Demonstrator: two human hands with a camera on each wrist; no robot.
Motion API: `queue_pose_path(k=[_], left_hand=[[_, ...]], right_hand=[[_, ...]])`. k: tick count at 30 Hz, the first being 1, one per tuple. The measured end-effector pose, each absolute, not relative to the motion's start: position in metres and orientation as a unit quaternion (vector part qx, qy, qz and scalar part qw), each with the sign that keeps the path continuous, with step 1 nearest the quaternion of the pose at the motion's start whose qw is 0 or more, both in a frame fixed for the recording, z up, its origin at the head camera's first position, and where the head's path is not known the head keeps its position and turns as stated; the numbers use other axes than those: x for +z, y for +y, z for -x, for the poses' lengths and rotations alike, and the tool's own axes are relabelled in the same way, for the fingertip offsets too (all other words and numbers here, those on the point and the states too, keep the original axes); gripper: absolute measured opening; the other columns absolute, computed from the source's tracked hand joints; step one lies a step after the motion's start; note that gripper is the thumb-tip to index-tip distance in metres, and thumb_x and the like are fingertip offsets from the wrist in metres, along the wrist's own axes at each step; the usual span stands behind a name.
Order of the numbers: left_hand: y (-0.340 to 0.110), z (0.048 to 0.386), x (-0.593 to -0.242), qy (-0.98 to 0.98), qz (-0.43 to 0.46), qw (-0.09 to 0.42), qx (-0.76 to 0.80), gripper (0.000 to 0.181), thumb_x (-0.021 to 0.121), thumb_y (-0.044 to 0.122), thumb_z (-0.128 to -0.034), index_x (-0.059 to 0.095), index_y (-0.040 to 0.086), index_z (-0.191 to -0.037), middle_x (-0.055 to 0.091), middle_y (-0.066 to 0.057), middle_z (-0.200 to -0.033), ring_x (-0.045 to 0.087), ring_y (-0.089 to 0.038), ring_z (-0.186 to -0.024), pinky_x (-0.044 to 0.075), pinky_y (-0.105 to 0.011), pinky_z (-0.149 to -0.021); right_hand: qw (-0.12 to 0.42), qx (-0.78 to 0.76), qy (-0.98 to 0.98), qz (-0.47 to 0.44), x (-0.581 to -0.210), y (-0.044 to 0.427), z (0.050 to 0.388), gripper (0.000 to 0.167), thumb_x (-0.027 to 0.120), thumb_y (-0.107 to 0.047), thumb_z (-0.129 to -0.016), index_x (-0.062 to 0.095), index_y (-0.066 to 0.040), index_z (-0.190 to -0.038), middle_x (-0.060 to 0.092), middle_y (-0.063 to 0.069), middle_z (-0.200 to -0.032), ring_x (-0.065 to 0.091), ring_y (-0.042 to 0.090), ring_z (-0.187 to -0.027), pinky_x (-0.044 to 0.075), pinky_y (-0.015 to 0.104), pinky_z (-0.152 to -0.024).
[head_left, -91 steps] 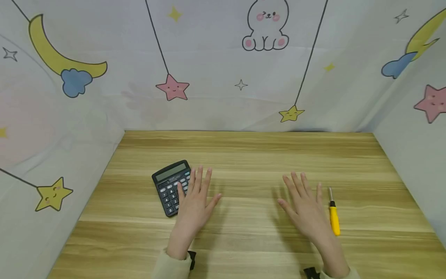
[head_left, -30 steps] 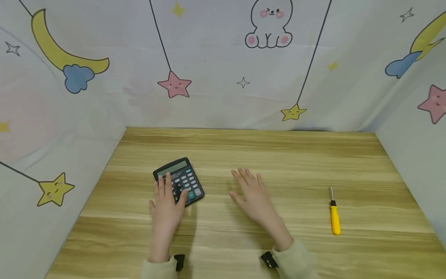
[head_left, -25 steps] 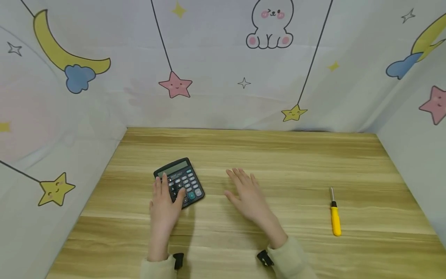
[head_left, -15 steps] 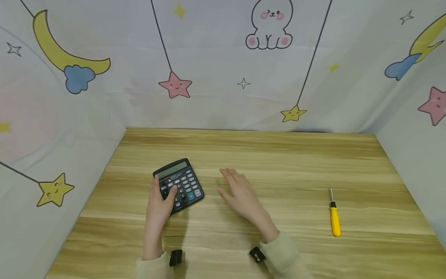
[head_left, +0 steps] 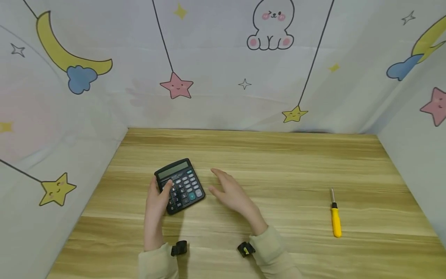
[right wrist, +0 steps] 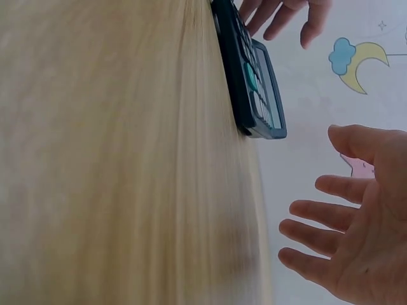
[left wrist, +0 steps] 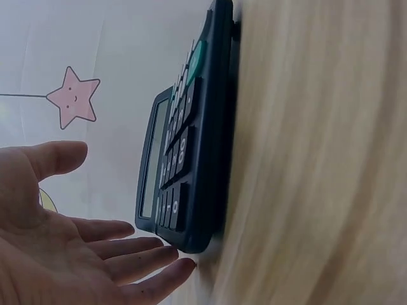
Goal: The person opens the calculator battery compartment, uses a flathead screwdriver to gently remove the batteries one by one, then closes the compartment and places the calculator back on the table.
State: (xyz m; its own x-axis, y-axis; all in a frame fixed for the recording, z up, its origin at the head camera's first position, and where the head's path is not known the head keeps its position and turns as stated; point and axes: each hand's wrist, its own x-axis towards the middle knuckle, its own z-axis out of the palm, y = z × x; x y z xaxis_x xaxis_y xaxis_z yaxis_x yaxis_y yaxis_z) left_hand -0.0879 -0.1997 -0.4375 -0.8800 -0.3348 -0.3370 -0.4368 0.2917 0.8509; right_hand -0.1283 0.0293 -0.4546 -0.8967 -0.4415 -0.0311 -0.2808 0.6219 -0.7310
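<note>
Shifts left hand (head_left: pixel 156 198) to left edge of calculator (head_left: pixel 182 186), right hand (head_left: pixel 230 193) inward near its right side. Keeps fingers (left wrist: pixel 145 262) released and loosely extended.

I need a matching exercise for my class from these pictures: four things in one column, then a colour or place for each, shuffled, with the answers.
Column one:
1. calculator
2. screwdriver
3. left hand
4. right hand

Column two:
A. between calculator and screwdriver, touching neither
B. yellow-handled
C. at the calculator's left edge
D. black

Pairs: 1-D; 2-B; 3-C; 4-A
</note>
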Motion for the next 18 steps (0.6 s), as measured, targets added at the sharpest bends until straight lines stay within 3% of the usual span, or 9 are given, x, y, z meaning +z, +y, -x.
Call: queue_pose_path(k=[10,18], left_hand=[[-0.202,0.089,-0.442,0.785,0.253,0.039,0.565,0.076,0.044,0.034,-0.1005,-0.002,0.006,-0.155,0.006,-0.019,-0.161,0.008,-0.035,-0.149,0.012,-0.047,-0.121],[-0.204,0.088,-0.445,0.786,0.261,0.036,0.56,0.073,0.045,0.031,-0.0997,0.005,0.005,-0.154,0.011,-0.021,-0.16,0.01,-0.036,-0.148,0.014,-0.048,-0.12]], right_hand=[[0.14,-0.392,0.887,0.197,-0.46,0.019,0.133,0.066,0.054,-0.039,-0.097,0.028,-0.015,-0.152,0.033,0.009,-0.156,0.031,0.03,-0.143,0.025,0.047,-0.117],[0.156,-0.387,0.886,0.203,-0.463,0.006,0.141,0.066,0.053,-0.039,-0.097,0.03,-0.009,-0.151,0.036,0.012,-0.154,0.03,0.032,-0.144,0.023,0.047,-0.118]])
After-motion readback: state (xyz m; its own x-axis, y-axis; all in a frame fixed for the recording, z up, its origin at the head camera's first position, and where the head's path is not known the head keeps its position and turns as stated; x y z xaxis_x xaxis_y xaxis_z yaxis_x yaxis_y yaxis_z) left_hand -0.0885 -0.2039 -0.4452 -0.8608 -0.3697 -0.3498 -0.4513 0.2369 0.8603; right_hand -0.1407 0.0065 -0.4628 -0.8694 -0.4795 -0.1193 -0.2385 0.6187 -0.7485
